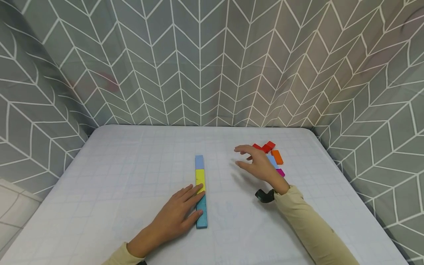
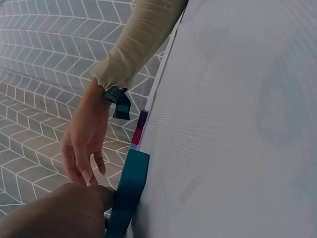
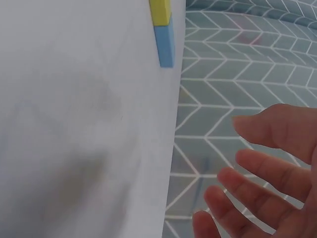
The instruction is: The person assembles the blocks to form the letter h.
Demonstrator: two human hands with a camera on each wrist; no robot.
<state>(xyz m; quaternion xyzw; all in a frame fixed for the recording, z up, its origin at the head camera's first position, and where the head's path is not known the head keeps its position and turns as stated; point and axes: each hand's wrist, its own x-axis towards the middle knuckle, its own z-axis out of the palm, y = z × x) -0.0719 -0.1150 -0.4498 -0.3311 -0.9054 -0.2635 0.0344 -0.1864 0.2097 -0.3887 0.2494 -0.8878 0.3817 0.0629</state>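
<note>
A light blue block (image 1: 199, 162), a yellow block (image 1: 200, 176) and a teal block (image 1: 202, 219) lie end to end in a straight row. My left hand (image 1: 177, 209) rests on the row with extended fingers, touching where the yellow and teal blocks meet; its thumb lies over the teal one. In the left wrist view the teal block (image 2: 131, 186) stands out beside that hand. To the right of the row, my right hand (image 1: 260, 165) hovers above the table, fingers apart and holding nothing. The right wrist view shows the bare palm and spread fingers (image 3: 277, 178).
Behind the right hand lie several loose blocks: red blocks (image 1: 270, 144), an orange block (image 1: 277, 157), a light blue block (image 1: 273, 162) and a magenta block (image 1: 281, 172). The white table (image 1: 139, 154) is bordered by a grey patterned curtain (image 1: 212, 73) at back and sides.
</note>
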